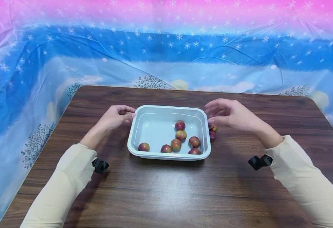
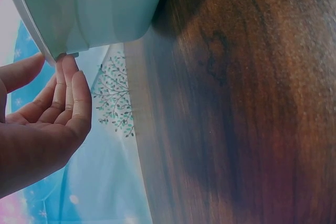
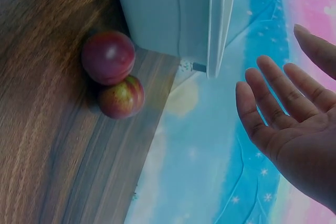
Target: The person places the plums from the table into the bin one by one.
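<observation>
A white plastic tub (image 1: 160, 109) stands on the table, with several red-and-yellow plums (image 1: 176, 145) lying on its bottom. My left hand (image 1: 115, 117) pinches the tub's left rim near the far corner; in the left wrist view the thumb (image 2: 26, 72) is on the rim's upper side and the fingertips are under it. By the far right corner is my right hand (image 1: 231, 114), its fingers (image 3: 270, 100) relaxed, apart from the rim and holding nothing. Two more plums (image 3: 108, 57) touch each other on the table beside the tub's right wall, partly hidden in the head view.
The dark wood table (image 1: 160, 193) reaches back to a snowflake-patterned cloth (image 1: 166, 44), which hangs behind it and down its left side. Black wrist-camera mounts (image 1: 100, 165) stick out from both sleeves over the table.
</observation>
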`<state>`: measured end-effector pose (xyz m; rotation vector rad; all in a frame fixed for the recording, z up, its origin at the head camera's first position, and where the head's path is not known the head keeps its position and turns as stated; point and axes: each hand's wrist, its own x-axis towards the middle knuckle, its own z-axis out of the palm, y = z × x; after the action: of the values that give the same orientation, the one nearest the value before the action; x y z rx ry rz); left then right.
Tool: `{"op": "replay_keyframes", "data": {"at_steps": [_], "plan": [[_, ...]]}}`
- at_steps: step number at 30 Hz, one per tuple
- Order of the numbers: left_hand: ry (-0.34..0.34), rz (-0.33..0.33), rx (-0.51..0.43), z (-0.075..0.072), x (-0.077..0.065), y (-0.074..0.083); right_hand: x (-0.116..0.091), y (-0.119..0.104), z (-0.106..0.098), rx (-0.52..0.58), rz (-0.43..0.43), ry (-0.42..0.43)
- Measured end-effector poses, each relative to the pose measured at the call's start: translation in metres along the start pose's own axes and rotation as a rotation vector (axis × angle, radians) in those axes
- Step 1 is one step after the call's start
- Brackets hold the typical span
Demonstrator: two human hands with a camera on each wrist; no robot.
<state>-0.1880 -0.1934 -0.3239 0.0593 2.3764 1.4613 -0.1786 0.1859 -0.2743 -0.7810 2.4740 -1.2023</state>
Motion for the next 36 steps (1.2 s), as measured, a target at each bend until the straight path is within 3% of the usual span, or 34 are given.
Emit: {"op": "replay_keyframes", "data": {"at_steps": [8,17,36], "plan": [[0.000,-0.005,-0.005,0.001,-0.001,0.000,-0.003,0.008,-0.008,-0.090,-0.010,0.037],[0.000,-0.014,0.002,0.000,-0.001,0.001,-0.004,0.021,-0.011,-0.077,0.023,0.093],[-0.005,-0.015,0.000,-0.001,-0.001,0.002,-0.005,0.053,-0.013,-0.092,0.065,0.077]]}}
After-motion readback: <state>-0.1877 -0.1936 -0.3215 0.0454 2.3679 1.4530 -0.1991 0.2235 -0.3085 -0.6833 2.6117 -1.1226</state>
